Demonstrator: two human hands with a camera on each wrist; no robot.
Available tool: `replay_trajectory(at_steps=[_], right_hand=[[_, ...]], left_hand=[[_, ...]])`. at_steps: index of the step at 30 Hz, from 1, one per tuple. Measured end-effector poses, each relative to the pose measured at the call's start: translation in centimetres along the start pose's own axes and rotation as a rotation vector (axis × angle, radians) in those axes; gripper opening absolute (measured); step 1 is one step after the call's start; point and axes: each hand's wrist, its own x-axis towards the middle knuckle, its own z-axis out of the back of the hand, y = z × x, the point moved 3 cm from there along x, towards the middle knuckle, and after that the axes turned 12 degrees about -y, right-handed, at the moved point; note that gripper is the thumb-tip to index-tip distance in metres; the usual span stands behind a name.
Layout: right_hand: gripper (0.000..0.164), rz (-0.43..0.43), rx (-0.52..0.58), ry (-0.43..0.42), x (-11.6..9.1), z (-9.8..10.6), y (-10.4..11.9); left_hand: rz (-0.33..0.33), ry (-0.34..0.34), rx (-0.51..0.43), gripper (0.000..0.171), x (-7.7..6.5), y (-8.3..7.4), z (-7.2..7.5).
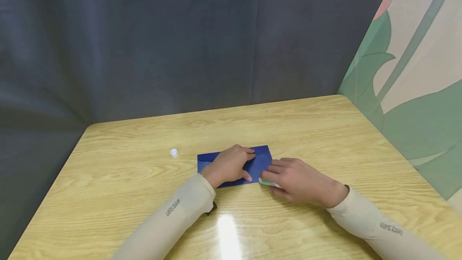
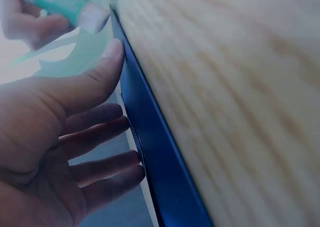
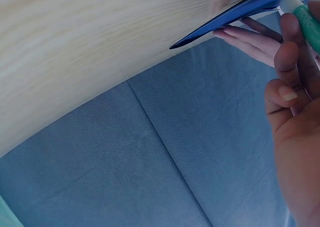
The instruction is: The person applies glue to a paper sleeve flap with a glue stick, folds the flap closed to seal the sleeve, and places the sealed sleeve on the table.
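A dark blue envelope [image 1: 261, 161] lies flat on the wooden table, its flap edge showing at the left end. My left hand [image 1: 231, 165] rests on it, fingers spread and nearly straight; in the left wrist view, thumb and fingertips touch the envelope [image 2: 150, 137]. My right hand [image 1: 297, 179] grips a green and white glue stick [image 1: 268, 182] at the envelope's near right corner. In the left wrist view the white end of the glue stick [image 2: 70, 8] points toward the envelope. From the right wrist, the white tip of the glue stick [image 3: 305, 22] overlaps the envelope's edge.
A small white cap [image 1: 174, 153] sits on the table [image 1: 119, 187] left of the envelope. Behind the table hangs a dark grey curtain [image 1: 180, 51]. A flower-patterned panel [image 1: 415, 91] stands along the right side.
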Motion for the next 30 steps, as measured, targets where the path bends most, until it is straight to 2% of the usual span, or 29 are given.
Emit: replay_trajectory(at_steps=[3, 6, 13, 18, 21, 27, 30], right_hand=[[0.023, -0.006, 0.003, -0.001, 0.1, 0.0, 0.1], [0.023, -0.010, 0.002, 0.004, 0.1, 0.0, 0.1], [0.023, 0.003, -0.001, -0.017, 0.0, 0.1, 0.0], [0.023, 0.017, 0.000, -0.044, -0.2, 0.1, -0.1], [0.023, 0.018, 0.006, -0.052, -0.2, 0.1, 0.0], [0.021, 0.006, 0.018, -0.047, -0.2, 0.2, -0.1], [0.020, 0.007, 0.019, -0.045, -0.2, 0.3, -0.1]], left_hand=[[0.015, -0.028, -0.097, 0.068, -0.8, 0.8, 0.6], [0.028, -0.051, -0.144, 0.064, -2.1, 1.9, 1.4], [0.032, -0.063, -0.140, 0.061, -5.9, 4.9, 2.8], [-0.002, 0.000, -0.140, 0.057, -7.2, 6.0, 2.5], [-0.004, 0.037, -0.176, 0.054, -7.6, 6.5, 2.0], [0.068, 0.117, -0.263, 0.059, -8.1, 7.3, 1.4], [0.071, 0.140, -0.276, 0.061, -8.1, 7.3, 1.4]])
